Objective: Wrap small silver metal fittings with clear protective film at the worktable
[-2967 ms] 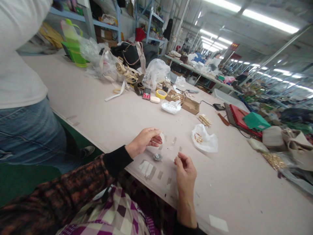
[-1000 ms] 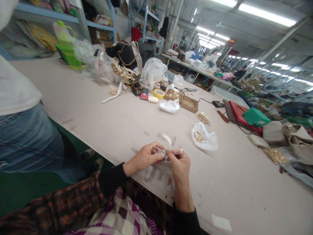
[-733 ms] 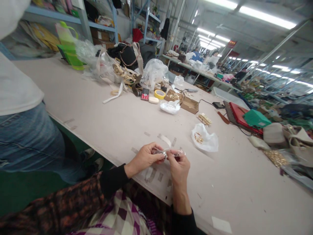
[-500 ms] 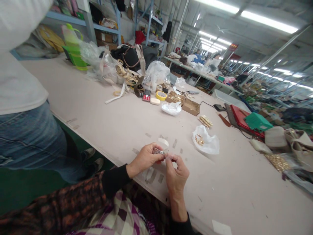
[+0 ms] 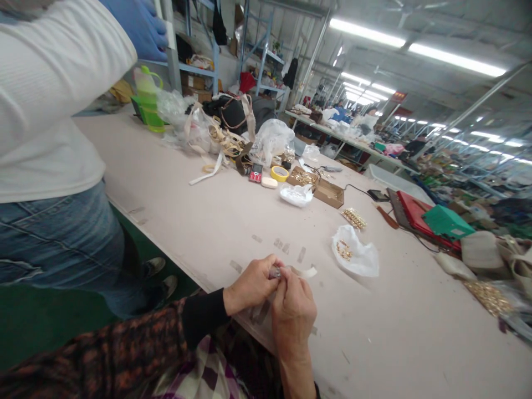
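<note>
My left hand (image 5: 251, 284) and my right hand (image 5: 293, 310) meet at the near edge of the pale table (image 5: 199, 205). Between their fingertips they pinch a small silver metal piece (image 5: 275, 271). A strip of clear tape (image 5: 305, 271) sticks out to the right of the fingers; which hand holds it I cannot tell. Short tape strips (image 5: 286, 248) are stuck on the table just beyond my hands. A white plastic bag with gold hardware (image 5: 355, 256) lies to the right of them.
A person in a white top and jeans (image 5: 50, 166) stands close at the left. Farther back lie a heap of straps and bags (image 5: 224, 130), a red phone (image 5: 255, 173), a yellow tape roll (image 5: 280, 173), a cardboard box (image 5: 318, 185), a green box (image 5: 446, 221).
My hands came together from apart, picked the metal piece up off the table and closed over it with the tape. The view has swung; the standing person fills more of the left.
</note>
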`<action>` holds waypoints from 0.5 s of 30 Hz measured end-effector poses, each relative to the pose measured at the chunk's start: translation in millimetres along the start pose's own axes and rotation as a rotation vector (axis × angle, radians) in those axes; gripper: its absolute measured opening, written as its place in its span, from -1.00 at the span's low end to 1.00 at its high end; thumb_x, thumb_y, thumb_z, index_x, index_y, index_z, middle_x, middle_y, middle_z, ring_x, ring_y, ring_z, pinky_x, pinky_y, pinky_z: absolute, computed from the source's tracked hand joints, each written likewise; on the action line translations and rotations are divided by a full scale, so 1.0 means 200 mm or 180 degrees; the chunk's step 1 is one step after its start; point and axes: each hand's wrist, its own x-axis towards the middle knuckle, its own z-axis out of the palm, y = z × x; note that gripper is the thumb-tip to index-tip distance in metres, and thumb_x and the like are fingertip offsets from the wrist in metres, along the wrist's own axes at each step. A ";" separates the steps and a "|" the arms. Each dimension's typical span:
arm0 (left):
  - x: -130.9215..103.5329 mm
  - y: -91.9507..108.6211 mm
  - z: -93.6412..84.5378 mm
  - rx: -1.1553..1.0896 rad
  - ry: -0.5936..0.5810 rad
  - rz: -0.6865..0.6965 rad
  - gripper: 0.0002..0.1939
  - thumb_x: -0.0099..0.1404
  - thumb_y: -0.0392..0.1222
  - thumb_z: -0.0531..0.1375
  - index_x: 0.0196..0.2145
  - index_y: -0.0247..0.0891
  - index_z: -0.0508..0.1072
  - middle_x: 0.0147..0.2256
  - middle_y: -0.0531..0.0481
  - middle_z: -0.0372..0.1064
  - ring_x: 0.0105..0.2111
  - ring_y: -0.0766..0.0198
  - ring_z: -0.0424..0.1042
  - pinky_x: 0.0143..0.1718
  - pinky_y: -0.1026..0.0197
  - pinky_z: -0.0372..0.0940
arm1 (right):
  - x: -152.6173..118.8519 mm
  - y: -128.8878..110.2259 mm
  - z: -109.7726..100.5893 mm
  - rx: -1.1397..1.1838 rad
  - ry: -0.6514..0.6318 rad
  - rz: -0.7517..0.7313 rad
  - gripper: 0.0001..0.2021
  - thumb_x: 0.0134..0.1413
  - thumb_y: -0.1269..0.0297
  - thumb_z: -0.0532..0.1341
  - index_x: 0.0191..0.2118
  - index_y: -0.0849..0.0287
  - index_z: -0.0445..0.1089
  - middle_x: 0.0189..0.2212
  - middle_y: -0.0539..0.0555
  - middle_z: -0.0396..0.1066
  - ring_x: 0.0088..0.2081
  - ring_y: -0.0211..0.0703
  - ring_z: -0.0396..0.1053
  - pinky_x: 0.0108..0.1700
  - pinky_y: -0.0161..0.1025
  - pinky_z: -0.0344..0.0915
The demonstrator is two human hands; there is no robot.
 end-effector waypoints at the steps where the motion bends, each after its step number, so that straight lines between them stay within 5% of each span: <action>1: -0.01 0.00 0.00 0.0034 -0.0023 0.0051 -0.79 0.23 -0.16 0.19 -0.21 -0.32 0.38 -0.39 0.01 0.42 -0.39 0.30 0.37 -0.37 0.30 0.20 | 0.00 -0.01 0.00 0.0025 -0.0049 0.0060 -0.82 0.30 0.47 0.06 -0.10 0.28 0.38 -0.24 0.07 0.44 -0.17 -0.17 0.30 -0.05 -0.28 0.23; 9: 0.01 -0.01 -0.03 -0.1167 -0.0518 -0.0438 -0.57 0.25 0.12 0.19 -0.19 -0.35 0.33 -0.30 -0.12 0.44 -0.31 0.19 0.46 -0.30 0.23 0.33 | -0.03 0.00 -0.03 0.0371 -0.0370 0.0432 -0.71 0.27 0.47 -0.01 0.05 0.26 0.29 -0.14 0.13 0.40 -0.11 -0.16 0.30 -0.06 -0.26 0.29; 15: -0.05 -0.06 0.02 -0.1253 0.0234 -0.0742 -0.55 0.06 0.13 0.37 -0.33 -0.27 0.36 -0.46 -0.03 0.39 -0.49 0.24 0.39 -0.51 0.26 0.24 | -0.06 -0.07 -0.02 0.0056 -0.0278 0.0529 -0.61 0.25 0.28 0.00 0.15 0.15 0.24 -0.11 0.24 0.41 -0.12 0.05 0.40 -0.14 -0.05 0.41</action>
